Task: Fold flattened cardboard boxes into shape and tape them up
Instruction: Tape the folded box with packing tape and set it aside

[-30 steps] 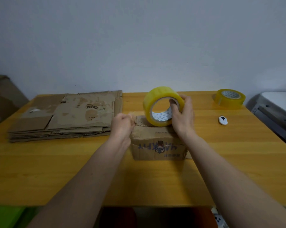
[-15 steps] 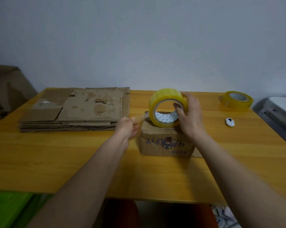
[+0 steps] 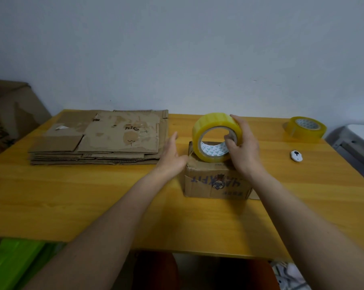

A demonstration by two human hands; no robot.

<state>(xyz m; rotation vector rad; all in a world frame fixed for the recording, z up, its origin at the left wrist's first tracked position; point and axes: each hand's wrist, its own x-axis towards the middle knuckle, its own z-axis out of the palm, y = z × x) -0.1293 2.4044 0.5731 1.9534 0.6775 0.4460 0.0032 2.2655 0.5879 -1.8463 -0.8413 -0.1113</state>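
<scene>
Now, step: tape the small box (image 3: pixel 216 181) top seam.
Right hand (image 3: pixel 242 147): fingers curled round tape roll (image 3: pixel 215 137); keep it upright.
Left hand (image 3: pixel 170 155): fingers straight, together; press the box side.

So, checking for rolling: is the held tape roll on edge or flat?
On edge: the yellow tape roll stands on the small cardboard box, core facing the camera.

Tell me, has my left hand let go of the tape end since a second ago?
Yes. The left hand now lies open against the small box's left edge, no longer pinching anything.
</scene>
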